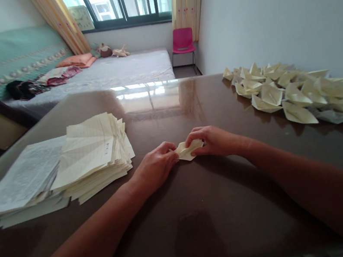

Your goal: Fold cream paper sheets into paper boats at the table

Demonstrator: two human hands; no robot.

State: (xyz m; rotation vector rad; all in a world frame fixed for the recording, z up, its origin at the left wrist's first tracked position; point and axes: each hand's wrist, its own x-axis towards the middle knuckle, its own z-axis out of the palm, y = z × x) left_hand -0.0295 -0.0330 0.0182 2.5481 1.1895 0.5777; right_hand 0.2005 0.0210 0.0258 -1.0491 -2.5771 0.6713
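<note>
Between my two hands, just above or on the table, is a small folded piece of cream paper [183, 152]. My left hand [160, 162] pinches its left end between thumb and fingers. At the right end, my right hand [210, 141] grips the same paper, with the thumb below and the fingers over the top. Many similar folded paper boats [266, 97] stand crowded at the right of the table. To the left of my hands lies a thick stack of cream lined paper sheets [87, 149].
Printed white sheets [24, 175] lie beside the stack, at the left of the glossy brown table [161, 226]. Beyond the table's far edge are a bed [129, 70] with folded bedding and a pink chair [182, 41] below the window. A white wall [276, 10] runs along the right.
</note>
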